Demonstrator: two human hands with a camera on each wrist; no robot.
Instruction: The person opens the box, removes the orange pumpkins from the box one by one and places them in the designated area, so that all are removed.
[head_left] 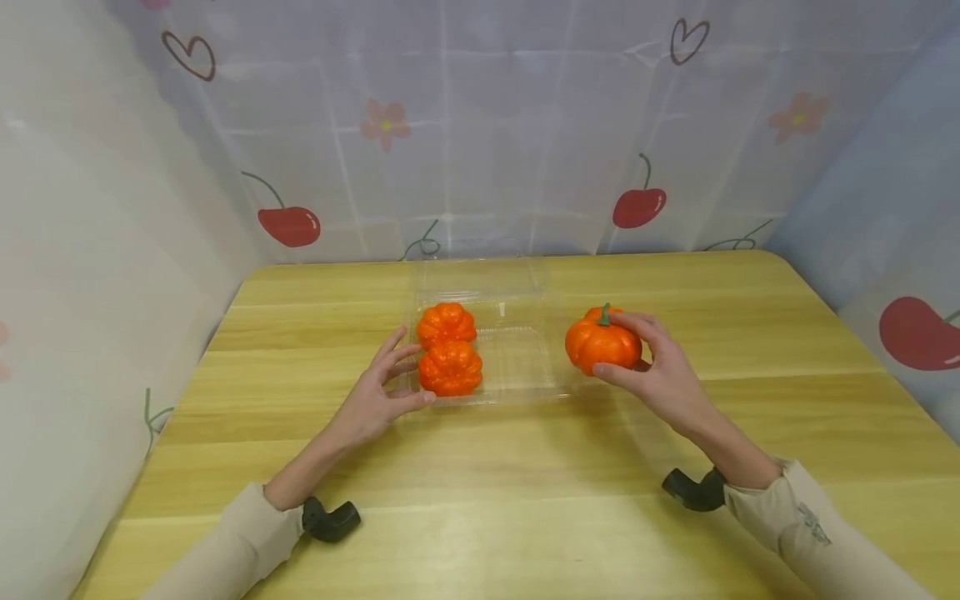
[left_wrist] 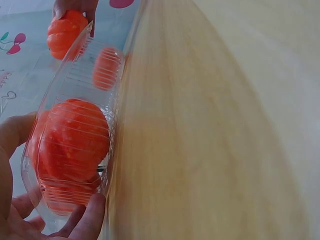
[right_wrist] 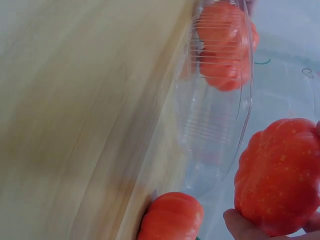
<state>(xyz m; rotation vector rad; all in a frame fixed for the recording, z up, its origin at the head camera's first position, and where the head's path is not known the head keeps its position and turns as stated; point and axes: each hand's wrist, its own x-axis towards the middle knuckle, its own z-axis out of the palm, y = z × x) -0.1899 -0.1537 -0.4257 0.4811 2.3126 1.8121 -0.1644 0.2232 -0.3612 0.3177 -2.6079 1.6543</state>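
Observation:
A clear plastic clamshell box (head_left: 517, 392) stands on the table with its lid (head_left: 480, 275) raised at the back. Two small orange pumpkins (head_left: 451, 368) sit one behind the other in its left half. My left hand (head_left: 375, 392) holds the box's left front corner, thumb at the front rim and fingers along the left wall. To the right of the box, my right hand (head_left: 660, 367) grips another orange pumpkin (head_left: 600, 346) with a green stem, raised above the table. Beneath and behind it, one more pumpkin (right_wrist: 172, 217) lies on the table, mostly hidden in the head view.
The wooden table (head_left: 480, 500) reaches back to a patterned curtain (head_left: 480, 150), with further hangings at both sides. Dark wrist mounts (head_left: 330, 521) are strapped to both sleeves.

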